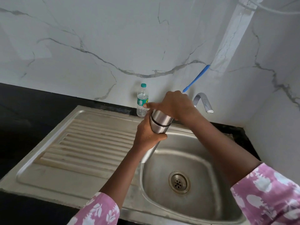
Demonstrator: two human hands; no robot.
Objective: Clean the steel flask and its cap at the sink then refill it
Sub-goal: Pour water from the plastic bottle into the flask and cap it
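A: Gripping what, with the left hand (149, 137)?
B: Wrapped round the flask (159, 125), midway, tilted above the sink (203, 161).
A: And with the right hand (175, 106)?
B: Covers the flask's top (hides the mouth). Swallows the brush (197, 77) below its blue handle; cannot tell the grip.

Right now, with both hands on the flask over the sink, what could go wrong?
1. Droplets show on the left hand; its grip round the smooth steel flask could slip and drop it into the sink basin.
2. The right hand stretches a finger beside the plastic water bottle; a jolt could topple it.
3. The blue handle it holds sticks up near the tap and may strike it.
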